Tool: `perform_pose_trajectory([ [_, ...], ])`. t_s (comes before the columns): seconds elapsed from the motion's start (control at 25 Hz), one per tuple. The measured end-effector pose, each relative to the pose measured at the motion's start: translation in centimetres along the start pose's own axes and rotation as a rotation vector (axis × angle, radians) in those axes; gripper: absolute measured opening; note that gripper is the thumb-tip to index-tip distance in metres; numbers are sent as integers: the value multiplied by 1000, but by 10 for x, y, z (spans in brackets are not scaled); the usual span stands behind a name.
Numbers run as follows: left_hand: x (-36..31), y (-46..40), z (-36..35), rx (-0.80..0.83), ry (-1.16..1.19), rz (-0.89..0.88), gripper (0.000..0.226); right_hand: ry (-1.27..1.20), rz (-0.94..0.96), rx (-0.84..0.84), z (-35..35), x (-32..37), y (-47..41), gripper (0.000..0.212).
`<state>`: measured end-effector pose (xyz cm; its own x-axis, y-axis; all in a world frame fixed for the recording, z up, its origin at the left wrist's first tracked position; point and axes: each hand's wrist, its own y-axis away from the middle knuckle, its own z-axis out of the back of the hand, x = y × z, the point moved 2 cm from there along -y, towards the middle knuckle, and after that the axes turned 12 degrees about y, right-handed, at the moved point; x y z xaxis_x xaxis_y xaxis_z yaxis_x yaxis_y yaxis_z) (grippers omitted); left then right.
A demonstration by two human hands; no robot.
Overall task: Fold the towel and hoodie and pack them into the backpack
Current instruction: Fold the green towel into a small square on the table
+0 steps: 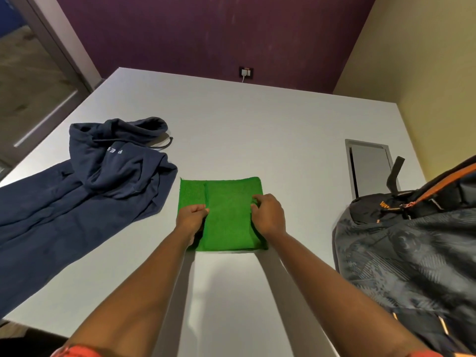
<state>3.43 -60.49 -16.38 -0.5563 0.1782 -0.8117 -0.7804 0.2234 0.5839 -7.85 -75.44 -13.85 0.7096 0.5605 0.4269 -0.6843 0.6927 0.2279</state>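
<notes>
A green towel (228, 215), folded into a small rectangle, lies in the middle of the white table (257, 124). My left hand (192, 217) pinches a fold edge on the towel's left part. My right hand (268, 215) grips the towel's right edge with curled fingers. A navy hoodie (85, 197) lies spread out at the left, its hood toward the far side. A grey and black backpack (412, 248) with orange trim lies at the right edge of the table.
A metal cable hatch (371, 166) is set into the table at the back right, just behind the backpack. A wall socket (246, 72) with a white cable sits at the far edge. A glass door is at the left.
</notes>
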Motion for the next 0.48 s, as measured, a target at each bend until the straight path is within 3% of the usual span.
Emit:
perform_pose_trajectory([
  [0.12, -15, -4, 10, -53, 66, -196, 25, -55, -25, 5, -7, -10, -3, 36],
  [0.2, -18, -7, 24, -159, -58, -291, 19, -23, 35, 34, -13, -11, -4, 39],
  [0.36, 0, -11, 52, -266, -526, -194, 24, 233, 202, 256, -27, -5, 3, 53],
  [0.48, 3, -16, 55, -213, -573, -188, 31, 127, 124, 231, -29, 0, 6, 58],
])
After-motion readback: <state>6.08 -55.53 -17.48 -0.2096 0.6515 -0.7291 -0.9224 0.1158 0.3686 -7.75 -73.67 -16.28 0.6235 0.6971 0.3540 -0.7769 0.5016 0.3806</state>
